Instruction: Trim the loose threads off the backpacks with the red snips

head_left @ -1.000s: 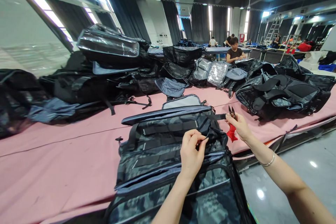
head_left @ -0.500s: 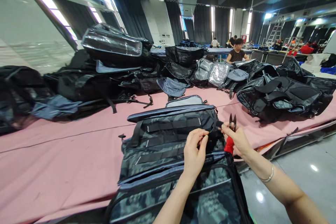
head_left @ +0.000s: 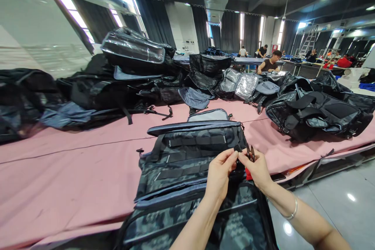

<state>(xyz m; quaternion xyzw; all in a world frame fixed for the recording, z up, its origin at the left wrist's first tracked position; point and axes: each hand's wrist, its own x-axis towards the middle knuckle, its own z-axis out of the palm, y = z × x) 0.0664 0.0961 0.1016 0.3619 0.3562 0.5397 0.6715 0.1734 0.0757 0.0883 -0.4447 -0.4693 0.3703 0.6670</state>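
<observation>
Nearest, the left hand (head_left: 219,174) pinches a strap end on the camouflage backpack (head_left: 190,156) lying on the pink tabletop (head_left: 73,172), fingertips meeting the right hand (head_left: 258,170), which grips red-handled snips (head_left: 250,155). Beyond, bagged backpacks (head_left: 131,70) pile up.

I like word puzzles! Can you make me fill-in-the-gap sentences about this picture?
1. The right hand holds snips with a ____ handle.
2. The camouflage backpack lies on a ____ table.
3. The left hand pinches a bit of the ____.
4. The bracelet is on the ____ wrist.

Missing words: red; pink; backpack; right
</observation>
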